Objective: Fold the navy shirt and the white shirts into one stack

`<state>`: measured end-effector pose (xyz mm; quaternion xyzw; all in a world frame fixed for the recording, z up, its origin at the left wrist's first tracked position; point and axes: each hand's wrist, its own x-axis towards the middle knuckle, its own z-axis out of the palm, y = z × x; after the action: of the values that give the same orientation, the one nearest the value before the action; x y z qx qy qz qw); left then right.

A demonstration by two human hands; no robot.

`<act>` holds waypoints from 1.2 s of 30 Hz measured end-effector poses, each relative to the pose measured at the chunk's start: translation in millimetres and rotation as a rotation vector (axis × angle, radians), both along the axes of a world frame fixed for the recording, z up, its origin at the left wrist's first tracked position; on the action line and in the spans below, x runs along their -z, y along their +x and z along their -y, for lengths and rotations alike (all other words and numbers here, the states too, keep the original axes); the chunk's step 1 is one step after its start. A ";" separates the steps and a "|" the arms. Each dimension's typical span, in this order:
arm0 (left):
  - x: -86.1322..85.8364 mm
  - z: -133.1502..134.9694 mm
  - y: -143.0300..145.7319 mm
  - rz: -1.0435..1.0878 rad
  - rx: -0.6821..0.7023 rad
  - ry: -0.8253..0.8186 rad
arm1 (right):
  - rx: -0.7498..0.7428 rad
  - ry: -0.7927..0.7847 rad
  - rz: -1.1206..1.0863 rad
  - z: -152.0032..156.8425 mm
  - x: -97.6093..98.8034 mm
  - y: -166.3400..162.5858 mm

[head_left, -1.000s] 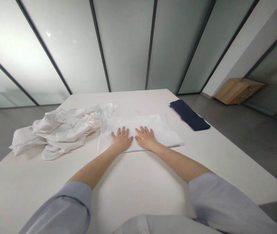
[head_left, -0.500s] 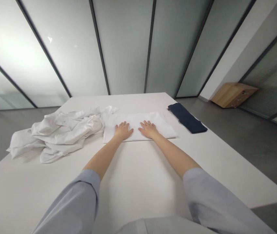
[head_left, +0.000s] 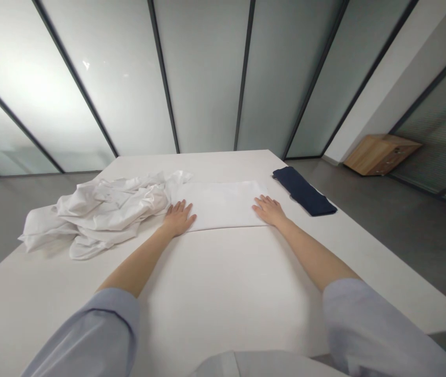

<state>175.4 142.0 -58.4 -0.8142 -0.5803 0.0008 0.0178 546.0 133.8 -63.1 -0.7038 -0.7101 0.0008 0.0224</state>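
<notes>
A folded white cloth (head_left: pixel 223 204) lies flat in the middle of the white table (head_left: pixel 223 293). My left hand (head_left: pixel 179 217) rests flat on the cloth's near left corner, fingers spread and holding nothing. My right hand (head_left: pixel 269 209) lies flat on its near right corner, fingers stretched out as well. Both forearms are bare, with light blue sleeves at the elbows.
A crumpled heap of white garments (head_left: pixel 97 209) sits on the table just left of the folded cloth. A folded dark navy cloth (head_left: pixel 304 190) lies near the table's right edge. A wooden cabinet (head_left: pixel 380 153) stands on the floor at the right, by glass walls.
My hands have slid apart along the folded cloth, from side by side at its middle out to its left and right ends. The cloth looks flatter and narrower.
</notes>
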 end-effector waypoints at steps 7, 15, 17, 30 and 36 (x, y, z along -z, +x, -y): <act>0.8 17.9 19.5 0.022 0.456 0.089 | 0.018 0.148 0.068 -29.2 2.8 9.3; 6.6 14.0 50.6 0.098 0.186 -0.086 | -0.103 0.308 -0.036 -15.4 -11.9 -51.7; 5.8 12.8 61.1 0.115 0.113 -0.086 | -0.166 0.242 -0.097 -4.1 -15.4 -71.2; -11.1 56.5 110.6 0.136 0.052 -0.030 | 0.139 0.125 -0.329 -21.2 -4.3 -58.0; -30.7 55.2 107.9 0.328 0.462 -0.217 | 0.229 0.184 -0.413 -24.7 -0.9 -44.3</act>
<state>283.4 86.7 -27.7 -0.9110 -0.3715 -0.0727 -0.1636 501.6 158.5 -62.2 -0.7594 -0.6033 0.0775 0.2308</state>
